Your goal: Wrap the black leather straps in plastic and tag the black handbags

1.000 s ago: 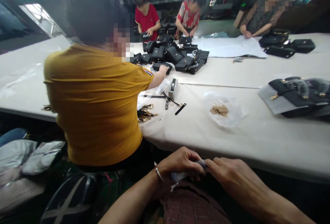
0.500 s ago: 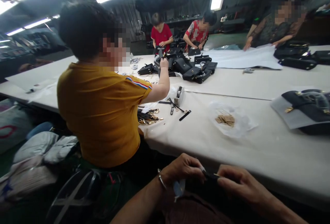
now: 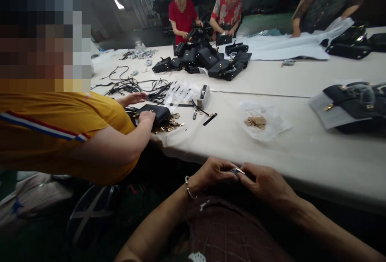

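Both of my hands meet in front of my lap, close to the table's near edge. My left hand (image 3: 214, 172), below a pale bracelet, pinches a small dark piece with a shiny metal part (image 3: 237, 171) between thumb and fingers. From the other side my right hand (image 3: 263, 179) closes its fingertips on the same piece. Most of it is hidden by my fingers, so its kind does not show. Beyond my hands, a crumpled clear plastic bag (image 3: 273, 131) lies on the table with several small brown pieces (image 3: 255, 123) in it.
At left, a co-worker in yellow (image 3: 102, 129) has a hand on a black bag (image 3: 155, 114) over straps with gold clasps (image 3: 170, 124). A tape dispenser (image 3: 204, 96), a heap of black handbags (image 3: 208, 59) and a wrapped black handbag (image 3: 356, 107) rest on the table (image 3: 301, 153). Co-workers stand opposite.
My hands have come closer together around the small piece. The co-worker in yellow has brought an arm back from the bag heap, and a black bag now lies by the straps.
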Tool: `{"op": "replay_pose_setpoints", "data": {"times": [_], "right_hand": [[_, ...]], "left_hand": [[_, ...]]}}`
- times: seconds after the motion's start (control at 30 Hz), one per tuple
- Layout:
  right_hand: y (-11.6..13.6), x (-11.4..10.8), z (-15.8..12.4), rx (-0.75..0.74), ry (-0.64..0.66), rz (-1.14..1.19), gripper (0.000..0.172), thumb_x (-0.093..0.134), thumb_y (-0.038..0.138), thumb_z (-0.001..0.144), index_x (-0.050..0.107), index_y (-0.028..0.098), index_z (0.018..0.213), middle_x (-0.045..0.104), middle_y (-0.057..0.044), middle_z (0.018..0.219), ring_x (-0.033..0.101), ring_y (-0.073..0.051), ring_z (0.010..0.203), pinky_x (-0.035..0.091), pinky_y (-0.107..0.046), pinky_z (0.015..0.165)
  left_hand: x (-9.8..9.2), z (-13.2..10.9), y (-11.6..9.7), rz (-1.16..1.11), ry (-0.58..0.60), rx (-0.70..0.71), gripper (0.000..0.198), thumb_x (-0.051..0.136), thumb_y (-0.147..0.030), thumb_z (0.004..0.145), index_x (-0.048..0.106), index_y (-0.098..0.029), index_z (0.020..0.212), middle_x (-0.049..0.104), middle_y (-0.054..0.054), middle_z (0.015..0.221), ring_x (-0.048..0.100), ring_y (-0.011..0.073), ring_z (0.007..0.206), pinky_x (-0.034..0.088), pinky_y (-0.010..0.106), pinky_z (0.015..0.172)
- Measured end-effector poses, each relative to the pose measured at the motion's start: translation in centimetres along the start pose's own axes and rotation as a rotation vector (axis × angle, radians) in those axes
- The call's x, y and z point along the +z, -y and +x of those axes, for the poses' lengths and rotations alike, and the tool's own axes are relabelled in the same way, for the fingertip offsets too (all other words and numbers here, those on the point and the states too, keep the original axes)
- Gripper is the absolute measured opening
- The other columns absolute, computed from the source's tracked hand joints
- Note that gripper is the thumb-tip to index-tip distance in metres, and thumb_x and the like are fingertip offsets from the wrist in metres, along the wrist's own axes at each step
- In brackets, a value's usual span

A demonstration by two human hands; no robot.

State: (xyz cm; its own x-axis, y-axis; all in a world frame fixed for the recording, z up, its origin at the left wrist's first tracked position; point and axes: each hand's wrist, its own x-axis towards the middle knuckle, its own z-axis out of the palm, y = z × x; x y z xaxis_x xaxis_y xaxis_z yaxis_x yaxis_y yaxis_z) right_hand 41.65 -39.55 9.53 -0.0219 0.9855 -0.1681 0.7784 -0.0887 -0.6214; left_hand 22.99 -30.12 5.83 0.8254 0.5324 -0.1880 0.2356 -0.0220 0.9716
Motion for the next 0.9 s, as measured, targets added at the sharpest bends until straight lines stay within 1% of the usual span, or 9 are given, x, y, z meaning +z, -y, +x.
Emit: {"op": "replay_pose_setpoints", "data": {"times": [0.07, 0.17, 0.23, 0.33, 0.5, 0.63, 0.7, 0.83, 0.9], "right_hand": [[-0.5, -0.7, 0.5, 0.200, 0.208, 0.360, 0.034, 0.057, 0.051, 0.087, 0.067, 0.019, 0.085, 0.067, -0.003, 0.074, 0.055, -0.016, 0.063, 0.038, -0.027, 0.058], [-2.3, -1.4, 0.8, 0.346, 0.472, 0.825, 0.046, 0.064, 0.060, 0.082, 0.068, 0.016, 0.095, 0.070, -0.005, 0.085, 0.055, -0.011, 0.063, 0.041, -0.023, 0.059], [-3.4, -1.2, 0.6, 0.380, 0.558, 0.925, 0.048, 0.067, 0.060, 0.081, 0.069, 0.014, 0.093, 0.069, -0.004, 0.080, 0.053, -0.008, 0.059, 0.039, -0.020, 0.057], [-3.9, -0.6, 0.6, 0.403, 0.595, 0.920, 0.040, 0.074, 0.052, 0.075, 0.068, 0.014, 0.083, 0.065, -0.001, 0.068, 0.049, -0.007, 0.054, 0.036, -0.019, 0.053], [-2.7, -0.8, 1.4, 0.431, 0.506, 0.784, 0.025, 0.073, 0.039, 0.069, 0.060, 0.017, 0.071, 0.055, 0.004, 0.057, 0.046, -0.009, 0.053, 0.034, -0.021, 0.052], [-1.5, -1.2, 1.3, 0.282, 0.309, 0.364, 0.018, 0.063, 0.037, 0.075, 0.061, 0.019, 0.071, 0.059, 0.002, 0.061, 0.049, -0.013, 0.057, 0.034, -0.025, 0.053], [-1.0, -1.1, 0.9, 0.166, 0.153, 0.160, 0.018, 0.059, 0.038, 0.080, 0.063, 0.021, 0.073, 0.063, 0.001, 0.066, 0.053, -0.016, 0.062, 0.037, -0.028, 0.057], [-0.9, -1.1, 0.0, -0.088, -0.048, 0.032, 0.022, 0.054, 0.039, 0.088, 0.066, 0.024, 0.078, 0.069, -0.002, 0.077, 0.060, -0.020, 0.075, 0.044, -0.032, 0.072], [-0.9, -1.2, -0.3, -0.144, -0.064, 0.056, 0.023, 0.053, 0.038, 0.089, 0.066, 0.024, 0.078, 0.068, -0.002, 0.076, 0.060, -0.020, 0.075, 0.044, -0.032, 0.073]], "left_hand": [[0.1, 0.1, 0.6, 0.327, -0.080, 0.219, 0.032, 0.069, -0.038, 0.087, 0.073, -0.016, 0.110, 0.076, 0.007, 0.095, 0.071, 0.0173, 0.083, 0.055, 0.023, 0.077], [0.2, 0.1, 1.8, 0.701, -0.194, 0.469, 0.033, 0.059, -0.039, 0.095, 0.069, -0.014, 0.114, 0.076, 0.010, 0.096, 0.072, 0.0176, 0.086, 0.056, 0.024, 0.078], [0.2, 0.0, 2.3, 0.789, -0.228, 0.550, 0.034, 0.054, -0.040, 0.097, 0.066, -0.014, 0.117, 0.075, 0.011, 0.097, 0.072, 0.0174, 0.087, 0.057, 0.024, 0.078], [0.3, -0.1, 2.3, 0.697, -0.207, 0.578, 0.035, 0.055, -0.041, 0.096, 0.065, -0.015, 0.119, 0.075, 0.010, 0.101, 0.072, 0.0165, 0.089, 0.056, 0.023, 0.082], [0.8, -0.2, 1.2, 0.497, -0.060, 0.486, 0.041, 0.065, -0.045, 0.089, 0.068, -0.016, 0.116, 0.076, 0.008, 0.100, 0.072, 0.0167, 0.087, 0.053, 0.021, 0.081], [1.8, 0.0, 0.7, 0.438, -0.072, 0.285, 0.034, 0.069, -0.042, 0.087, 0.072, -0.017, 0.110, 0.076, 0.008, 0.097, 0.070, 0.0195, 0.087, 0.051, 0.024, 0.082], [2.0, 0.1, 0.5, 0.267, -0.103, 0.172, 0.034, 0.074, -0.040, 0.082, 0.073, -0.018, 0.107, 0.075, 0.007, 0.094, 0.068, 0.0194, 0.085, 0.050, 0.025, 0.081], [0.8, -0.4, 0.0, -0.316, -0.029, -0.007, 0.063, 0.074, -0.046, 0.080, 0.057, -0.017, 0.132, 0.073, 0.010, 0.104, 0.067, 0.0191, 0.087, 0.051, 0.028, 0.079], [-0.1, -0.8, -0.3, -0.389, 0.017, -0.079, 0.051, 0.067, -0.047, 0.084, 0.063, -0.013, 0.122, 0.072, 0.010, 0.101, 0.066, 0.0185, 0.086, 0.050, 0.029, 0.079]]}}
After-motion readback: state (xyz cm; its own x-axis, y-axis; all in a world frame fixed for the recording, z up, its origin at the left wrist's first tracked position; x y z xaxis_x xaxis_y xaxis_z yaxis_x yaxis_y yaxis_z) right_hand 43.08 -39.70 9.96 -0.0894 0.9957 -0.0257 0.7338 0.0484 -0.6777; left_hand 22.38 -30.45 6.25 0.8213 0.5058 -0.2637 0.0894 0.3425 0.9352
